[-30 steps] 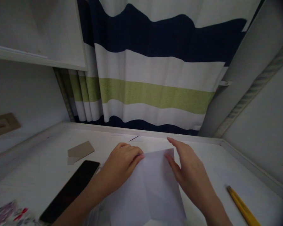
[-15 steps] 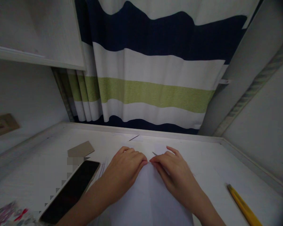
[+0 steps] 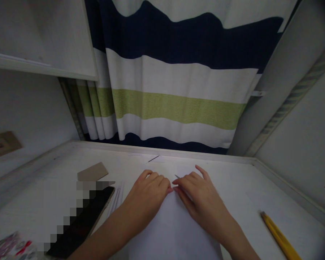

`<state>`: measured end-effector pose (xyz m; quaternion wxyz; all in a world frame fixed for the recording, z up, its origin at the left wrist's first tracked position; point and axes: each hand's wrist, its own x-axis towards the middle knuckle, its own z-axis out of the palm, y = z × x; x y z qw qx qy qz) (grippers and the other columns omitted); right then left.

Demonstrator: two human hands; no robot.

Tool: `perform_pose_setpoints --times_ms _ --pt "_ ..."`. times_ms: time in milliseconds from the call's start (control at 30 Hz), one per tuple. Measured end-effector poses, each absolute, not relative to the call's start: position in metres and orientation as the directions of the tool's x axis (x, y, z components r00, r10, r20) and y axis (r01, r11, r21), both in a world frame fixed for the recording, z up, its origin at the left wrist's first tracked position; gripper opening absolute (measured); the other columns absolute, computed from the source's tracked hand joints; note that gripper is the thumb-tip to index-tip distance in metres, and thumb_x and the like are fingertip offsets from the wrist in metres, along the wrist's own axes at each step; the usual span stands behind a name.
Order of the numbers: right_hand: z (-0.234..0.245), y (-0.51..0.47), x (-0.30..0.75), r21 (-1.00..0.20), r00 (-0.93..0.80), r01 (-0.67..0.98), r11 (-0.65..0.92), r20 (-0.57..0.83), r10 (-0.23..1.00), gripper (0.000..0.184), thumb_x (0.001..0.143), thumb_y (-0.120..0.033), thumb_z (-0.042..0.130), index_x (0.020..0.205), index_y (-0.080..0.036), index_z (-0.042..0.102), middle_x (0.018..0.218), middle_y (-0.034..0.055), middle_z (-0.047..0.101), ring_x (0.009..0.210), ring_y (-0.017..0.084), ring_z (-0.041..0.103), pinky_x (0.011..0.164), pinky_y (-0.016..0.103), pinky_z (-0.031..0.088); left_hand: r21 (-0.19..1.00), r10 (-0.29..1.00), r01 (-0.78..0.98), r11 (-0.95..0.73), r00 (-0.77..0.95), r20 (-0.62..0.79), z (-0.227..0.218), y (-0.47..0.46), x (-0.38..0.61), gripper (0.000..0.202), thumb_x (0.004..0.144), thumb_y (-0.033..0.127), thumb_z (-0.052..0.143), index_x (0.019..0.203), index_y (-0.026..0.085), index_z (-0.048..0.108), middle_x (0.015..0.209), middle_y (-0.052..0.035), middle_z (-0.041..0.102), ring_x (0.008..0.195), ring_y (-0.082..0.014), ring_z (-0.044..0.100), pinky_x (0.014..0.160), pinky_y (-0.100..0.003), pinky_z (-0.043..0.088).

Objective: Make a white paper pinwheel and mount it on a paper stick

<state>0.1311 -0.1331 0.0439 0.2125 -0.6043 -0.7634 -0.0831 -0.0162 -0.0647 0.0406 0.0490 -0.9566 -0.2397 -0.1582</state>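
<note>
A white sheet of paper (image 3: pixel 178 231) lies on the desk in front of me, its far edge at my fingertips. My left hand (image 3: pixel 153 189) is closed, thumb and fingers pinching that far edge. Close beside it, my right hand (image 3: pixel 197 195) holds the same edge between thumb and index finger, with its little finger raised. The fingertips of both hands nearly meet. From behind the right fingers sticks out a thin grey pointed tip (image 3: pixel 177 176); the rest of it is hidden.
A black phone (image 3: pixel 83 220), partly pixelated, lies left of my forearm, with thin white strips (image 3: pixel 116 202) beside it. Behind is a brown card (image 3: pixel 93 172). A yellow-handled tool (image 3: pixel 278 234) lies right. A striped curtain (image 3: pixel 176 108) hangs behind the desk.
My left fingertips have shifted slightly right and down along the paper's edge. The right thumb and index finger have parted a little, and the right little finger is higher.
</note>
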Motion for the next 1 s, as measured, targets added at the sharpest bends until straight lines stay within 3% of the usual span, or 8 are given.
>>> perform_pose_setpoints --times_ms 133,300,433,767,1000 --pt "0.0436 -0.132 0.131 -0.033 -0.258 0.955 0.296 0.407 0.876 0.017 0.079 -0.01 0.047 0.08 -0.021 0.06 0.073 0.0002 0.062 0.077 0.017 0.053 0.099 0.046 0.016 -0.058 0.393 0.436 -0.898 0.856 0.337 0.0399 -0.0648 -0.0154 0.02 0.087 0.021 0.037 0.074 0.017 0.052 0.073 -0.002 0.057 0.073 -0.0188 0.05 0.077 -0.038 0.036" --pt "0.0463 -0.1331 0.133 -0.077 -0.249 0.952 0.297 0.369 0.895 0.015 0.08 -0.01 0.046 0.078 -0.019 0.058 0.071 -0.0001 0.06 0.076 0.016 0.052 0.098 0.042 0.021 -0.07 0.355 0.403 -0.913 0.866 0.353 0.0386 -0.0618 -0.016 0.023 0.088 0.024 0.034 0.075 0.017 0.052 0.072 -0.0014 0.056 0.072 -0.0178 0.048 0.081 -0.039 0.034" --pt "0.0467 -0.1333 0.1331 -0.102 -0.246 0.948 0.3 0.363 0.899 0.014 0.081 -0.011 0.044 0.078 -0.019 0.055 0.069 -0.0004 0.058 0.071 0.015 0.051 0.097 0.041 0.024 -0.089 0.336 0.383 -0.919 0.883 0.328 0.0389 -0.0613 -0.0168 0.019 0.086 0.016 0.035 0.077 0.017 0.051 0.074 -0.0015 0.055 0.074 -0.0179 0.047 0.081 -0.038 0.035" --pt "0.0464 -0.1313 0.1334 -0.13 -0.258 0.941 0.313 0.323 0.91 0.013 0.085 -0.02 0.041 0.081 -0.018 0.054 0.073 -0.0009 0.058 0.075 0.014 0.05 0.101 0.038 0.014 -0.079 0.352 0.391 -0.917 0.887 0.299 0.0415 -0.0621 -0.0173 0.016 0.08 0.007 0.04 0.077 0.017 0.051 0.075 -0.0019 0.053 0.074 -0.018 0.045 0.08 -0.037 0.035" --pt "0.045 -0.1313 0.1357 -0.14 -0.256 0.938 0.317 0.339 0.905 0.014 0.084 -0.014 0.042 0.079 -0.019 0.054 0.07 -0.0016 0.056 0.072 0.013 0.05 0.1 0.035 0.015 -0.069 0.359 0.393 -0.917 0.888 0.286 0.0416 -0.0623 -0.0173 0.015 0.077 0.006 0.041 0.078 0.017 0.05 0.077 -0.0018 0.052 0.075 -0.0182 0.043 0.08 -0.036 0.034"
